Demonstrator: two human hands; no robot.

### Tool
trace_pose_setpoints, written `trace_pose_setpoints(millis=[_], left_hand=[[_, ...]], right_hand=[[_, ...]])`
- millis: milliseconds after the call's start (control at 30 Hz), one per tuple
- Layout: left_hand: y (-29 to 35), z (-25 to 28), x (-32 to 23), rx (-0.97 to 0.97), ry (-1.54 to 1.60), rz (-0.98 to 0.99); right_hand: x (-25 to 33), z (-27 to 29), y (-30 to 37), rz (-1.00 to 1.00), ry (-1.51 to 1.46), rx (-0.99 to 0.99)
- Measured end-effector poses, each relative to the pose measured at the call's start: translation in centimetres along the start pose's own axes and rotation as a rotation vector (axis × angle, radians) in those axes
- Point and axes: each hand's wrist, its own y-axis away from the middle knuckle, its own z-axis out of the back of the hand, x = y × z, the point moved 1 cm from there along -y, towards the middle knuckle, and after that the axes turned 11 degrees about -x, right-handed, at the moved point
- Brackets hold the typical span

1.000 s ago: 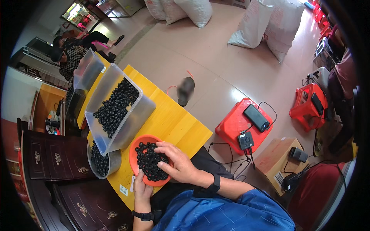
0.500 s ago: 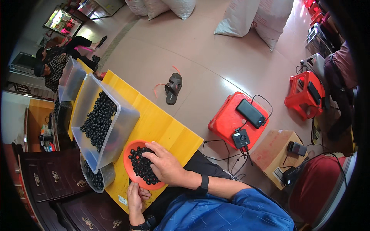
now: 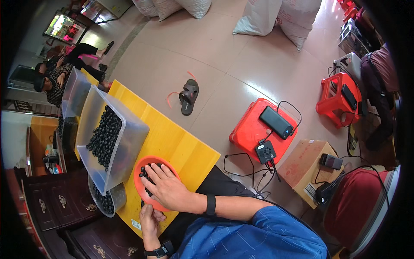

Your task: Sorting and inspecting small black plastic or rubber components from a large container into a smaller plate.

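A round orange bowl (image 3: 140, 162) stands on the yellow table and holds small black round pieces (image 3: 144, 172) that look like berries or beads. My right hand (image 3: 169, 186) lies flat over them inside the bowl, fingers stretched out, covering most of them. At the bowl's near rim is my left hand (image 3: 150, 219), fingers curled and closed. A small dark spot shows by its thumb tip; what the fingers hold, if anything, is hidden. Beyond the bowl, a large clear plastic bin (image 3: 136, 129) leans with a heap of similar black pieces (image 3: 105, 138) in it.
A smaller clear tub (image 3: 118, 199) with black pieces stands beside the bin on the yellow table (image 3: 181, 149). Right of it are a red stool (image 3: 246, 129) with a power bank (image 3: 276, 122) and cables, and a cardboard box (image 3: 302, 168). A sandal (image 3: 188, 97) lies on the floor. People sit far left.
My right hand has flattened and shifted left over the black pieces, its fingers spreading from a bent pose. My left hand stays by the near rim. The whole view has shifted slightly.
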Motion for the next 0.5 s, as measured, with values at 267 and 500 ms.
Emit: trace_pose_setpoints(millis=[267,500], left_hand=[[0.3,0.0,0.9,-0.012,0.026,-0.049],[0.6,0.1,1.7,-0.024,0.111,-0.069]], right_hand=[[0.4,-0.1,0.2,0.084,0.118,0.067],[1.3,0.4,-0.4,0.116,0.014,0.085]])
